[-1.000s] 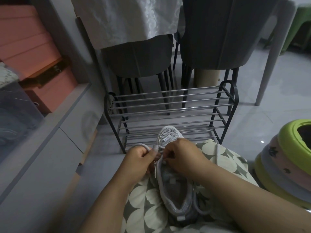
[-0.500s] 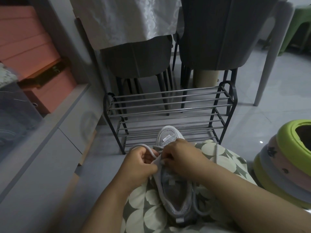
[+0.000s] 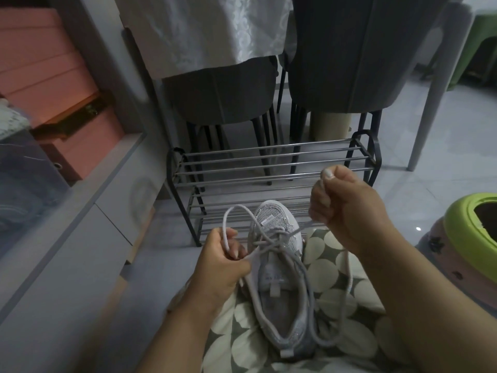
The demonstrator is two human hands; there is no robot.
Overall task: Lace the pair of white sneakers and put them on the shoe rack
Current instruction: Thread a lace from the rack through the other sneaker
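Sneaker (image 3: 279, 286) sits in the lower middle of the frame, resting on the person's lap, which is covered by a grey-green fabric with big cream dots (image 3: 328, 286). It's a white mesh one, toe pointing up toward the shoe rack (image 3: 271, 181), opening facing the camera. Only this one shoe shows, so can't say where the other is.

Left hand (image 3: 223, 267) is lower left of the shoe, fingers curled around one end of the lace (image 3: 269, 244), with a loop of it arcing up and over toward the toe. Right hand (image 3: 349, 211) is raised in the right-centre of the frame, closed in a fist on the other end of the lace, which runs taut from the fist down to the eyelets. The slack part of that end hangs down the right side of the shoe and curls round near the heel. The lace crosses over itself a few times just behind the toe.

The rack is a low black frame with metal bars, two tiers, standing on the pale tiled floor just past the toe. Behind it are two dark grey chairs (image 3: 349, 55) and a white tablecloth (image 3: 209, 30). Pink boxes (image 3: 48, 84) are stacked upper left, and a green and pink rounded thing (image 3: 468, 238) is at the right edge.
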